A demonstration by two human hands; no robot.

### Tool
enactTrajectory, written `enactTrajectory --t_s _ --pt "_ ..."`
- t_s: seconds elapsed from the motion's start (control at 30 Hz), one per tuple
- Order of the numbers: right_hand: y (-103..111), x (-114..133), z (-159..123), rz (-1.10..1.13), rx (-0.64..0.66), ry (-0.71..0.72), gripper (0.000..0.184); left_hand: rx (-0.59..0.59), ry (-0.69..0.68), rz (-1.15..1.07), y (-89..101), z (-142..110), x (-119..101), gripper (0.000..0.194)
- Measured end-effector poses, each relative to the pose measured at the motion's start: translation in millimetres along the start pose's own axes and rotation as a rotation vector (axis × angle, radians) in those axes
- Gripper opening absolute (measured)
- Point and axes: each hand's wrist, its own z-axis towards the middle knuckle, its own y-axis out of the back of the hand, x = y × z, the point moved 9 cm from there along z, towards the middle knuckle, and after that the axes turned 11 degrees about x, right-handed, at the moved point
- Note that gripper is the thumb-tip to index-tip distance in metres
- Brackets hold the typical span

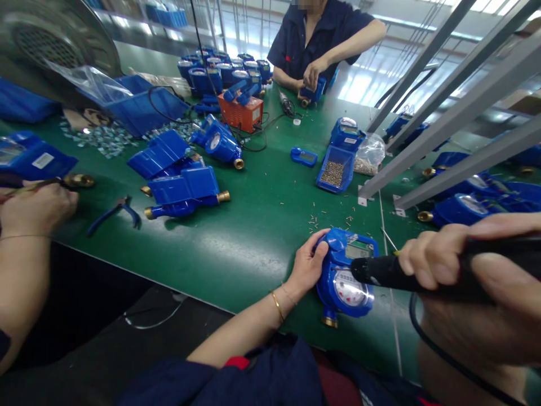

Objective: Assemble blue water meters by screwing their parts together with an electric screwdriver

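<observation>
A blue water meter with a round dial and a small display window lies on the green table in front of me. My left hand is closed round its upper left side. In my right hand is a black electric screwdriver, its nose pointing left over the meter between the display and the dial. The screwdriver's bit is hidden, so contact with a screw cannot be made out. Small loose screws lie scattered just beyond the meter.
A blue bin of screws and a blue cover lie ahead. More meters and pliers sit left, near a co-worker's hand. Grey metal posts rise at right. Another person works opposite.
</observation>
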Motion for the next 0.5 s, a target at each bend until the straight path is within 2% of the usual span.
enactTrajectory --t_s 0.07,0.3,0.4,0.5 --pt "-1.6 -8.3 1.0 0.071 0.030 0.025 0.020 0.003 0.011 -0.002 0.5 0.4 -1.2 0.047" --pt "-30.4 -45.4 -4.0 0.114 0.349 -0.026 0.021 0.009 0.039 -0.049 3.5 3.5 -6.0 0.050" --pt "-32.2 -48.3 -0.2 0.177 0.425 -0.026 0.019 0.008 0.024 -0.079 3.9 3.9 -6.8 0.049" --pt "-41.1 -48.2 0.5 0.244 0.612 -0.075 0.016 -0.003 0.041 -0.072 5.0 2.6 -4.7 0.047"
